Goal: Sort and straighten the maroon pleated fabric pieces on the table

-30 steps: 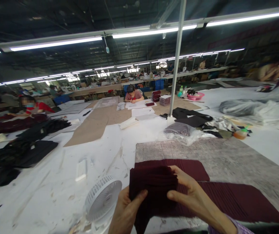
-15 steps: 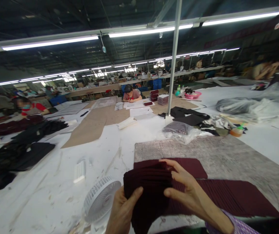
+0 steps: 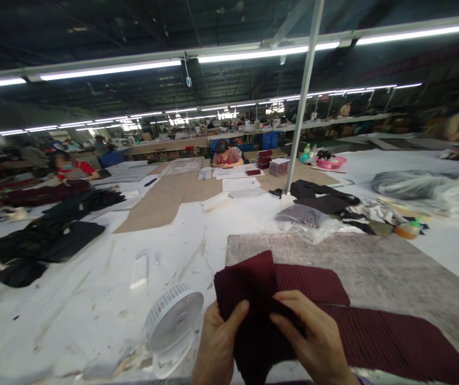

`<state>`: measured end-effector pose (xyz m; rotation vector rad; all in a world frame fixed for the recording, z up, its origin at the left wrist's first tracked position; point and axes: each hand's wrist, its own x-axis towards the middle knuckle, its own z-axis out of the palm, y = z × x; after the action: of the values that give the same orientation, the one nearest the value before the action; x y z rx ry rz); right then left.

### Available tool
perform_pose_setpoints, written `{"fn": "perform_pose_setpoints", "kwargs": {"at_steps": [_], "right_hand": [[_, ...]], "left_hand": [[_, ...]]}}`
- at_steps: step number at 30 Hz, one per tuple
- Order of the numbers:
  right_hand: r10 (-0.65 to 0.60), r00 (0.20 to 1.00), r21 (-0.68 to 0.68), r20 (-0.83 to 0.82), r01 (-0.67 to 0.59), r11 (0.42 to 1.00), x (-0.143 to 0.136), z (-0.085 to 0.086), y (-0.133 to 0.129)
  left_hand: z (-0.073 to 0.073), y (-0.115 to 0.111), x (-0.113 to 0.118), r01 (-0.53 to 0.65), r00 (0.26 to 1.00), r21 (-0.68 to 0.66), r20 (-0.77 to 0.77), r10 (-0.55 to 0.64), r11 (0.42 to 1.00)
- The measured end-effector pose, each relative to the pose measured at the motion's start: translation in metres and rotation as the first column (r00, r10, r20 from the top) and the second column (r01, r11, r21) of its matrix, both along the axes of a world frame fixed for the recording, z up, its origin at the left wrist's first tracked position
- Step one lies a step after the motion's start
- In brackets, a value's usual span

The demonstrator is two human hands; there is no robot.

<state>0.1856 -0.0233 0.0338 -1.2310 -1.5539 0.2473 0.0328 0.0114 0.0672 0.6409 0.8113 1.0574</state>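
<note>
- My left hand (image 3: 217, 347) pinches the near left edge of a stack of pleated maroon fabric pieces (image 3: 253, 299), thumb on top and fingers hidden underneath.
- My right hand (image 3: 317, 342) grips the same stack from the right, thumb pressed across its face, so both hands are closed on the cloth.
- The stack is lifted off the surface (image 3: 93, 321), tilted toward me at the bottom centre of the view, with its far corner standing up.
- Below and to the right, more pleated maroon panels (image 3: 373, 331) lie flat on a grey mottled board (image 3: 373, 267); the held stack overlaps them.
- A small white desk fan (image 3: 173, 326) sits just beside my left hand, face tilted upward.
- Farther off lie a white comb-like block (image 3: 139, 270), dark garment heaps (image 3: 48, 243) to the left, and a clear plastic bag of fabric (image 3: 305, 219) beyond the board.
- Other people sit working at the far end of the surface, well apart from me.
- Risk, as I judge it: the grip sits only on the near edge, so the loose far layers could fan out and slide, losing their alignment.
- Squeezing hard across the pleats could flatten or crease them.
- A drooping corner could brush the fan close by; I cannot tell whether it is running.
</note>
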Motion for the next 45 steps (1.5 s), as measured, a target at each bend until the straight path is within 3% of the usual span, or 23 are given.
{"fn": "perform_pose_setpoints", "kwargs": {"at_steps": [3,6,13,20,25,28,30,35,40,45], "right_hand": [[0.044,0.962,-0.308,-0.270,-0.130,0.942,0.003,0.004,0.000],[0.069,0.913,-0.406,-0.403,-0.245,0.880,0.007,0.009,0.003],[0.118,0.883,-0.413,-0.455,-0.327,0.850,0.011,0.022,0.004],[0.160,0.885,-0.421,-0.438,-0.359,0.833,0.013,0.022,0.002],[0.154,0.925,-0.418,-0.346,-0.299,0.858,0.013,0.016,0.002],[0.090,0.954,-0.315,-0.287,-0.183,0.931,0.014,0.008,0.006],[0.062,0.941,-0.240,-0.333,-0.148,0.959,0.015,0.001,0.009],[0.127,0.809,-0.265,-0.574,-0.331,0.906,0.018,-0.011,0.007],[0.015,0.865,-0.230,-0.501,-0.150,0.962,0.032,-0.010,0.003],[0.157,0.815,-0.269,-0.557,-0.356,0.895,0.057,0.000,0.005]], "left_hand": [[0.002,-0.003,0.002,0.010,0.999,0.001,0.034,-0.010,1.000],[0.000,-0.004,0.002,0.042,0.997,0.004,0.058,-0.042,0.999],[-0.003,-0.004,0.001,0.086,0.994,0.040,0.064,-0.088,0.996],[-0.005,-0.006,0.001,0.074,0.996,0.048,0.054,-0.076,0.996],[-0.006,-0.009,0.005,0.021,0.999,0.015,0.042,-0.022,1.000],[-0.007,-0.010,0.007,0.006,0.999,-0.012,0.039,-0.005,1.000],[-0.008,-0.011,0.008,0.001,0.999,-0.030,0.033,0.000,1.000],[-0.011,-0.009,0.011,-0.020,1.000,-0.098,-0.012,0.019,0.995],[-0.013,-0.006,0.017,0.017,0.999,-0.094,-0.048,-0.021,0.995],[-0.015,-0.004,0.022,0.147,0.985,-0.055,-0.082,-0.151,0.988]]}}
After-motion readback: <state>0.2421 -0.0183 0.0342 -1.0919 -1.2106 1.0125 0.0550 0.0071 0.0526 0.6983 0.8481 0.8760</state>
